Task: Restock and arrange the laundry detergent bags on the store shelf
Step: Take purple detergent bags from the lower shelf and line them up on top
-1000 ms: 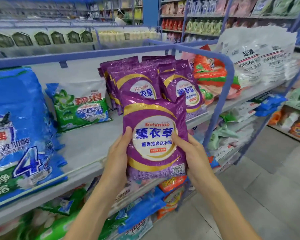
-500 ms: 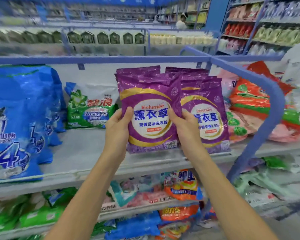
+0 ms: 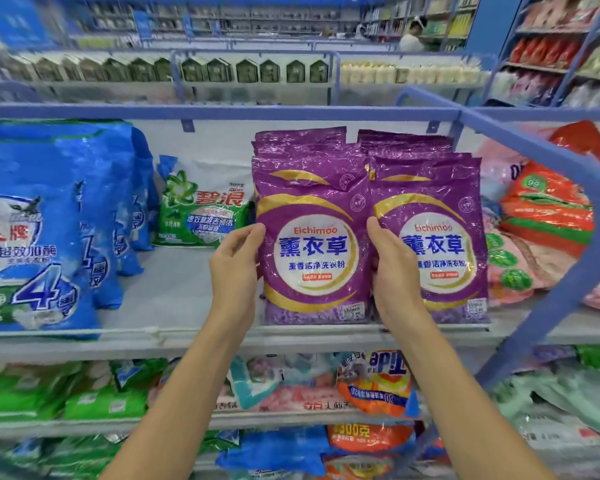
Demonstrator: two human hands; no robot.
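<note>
I hold the front purple Eichimoo lavender detergent bag [image 3: 312,258] by its two side edges. My left hand [image 3: 234,268] is curled round the left edge and my right hand [image 3: 394,271] pinches the right edge, thumb on the printed face. The bag is upright, label towards me, its base down at the front of the grey shelf [image 3: 174,299], at the head of a row of matching bags. A second purple row [image 3: 440,251] stands just beside it, touching. A green-and-white detergent bag [image 3: 205,209] leans further back on the left, large blue detergent bags [image 3: 32,237] beyond it, and orange bags [image 3: 548,206] lie to the right.
</note>
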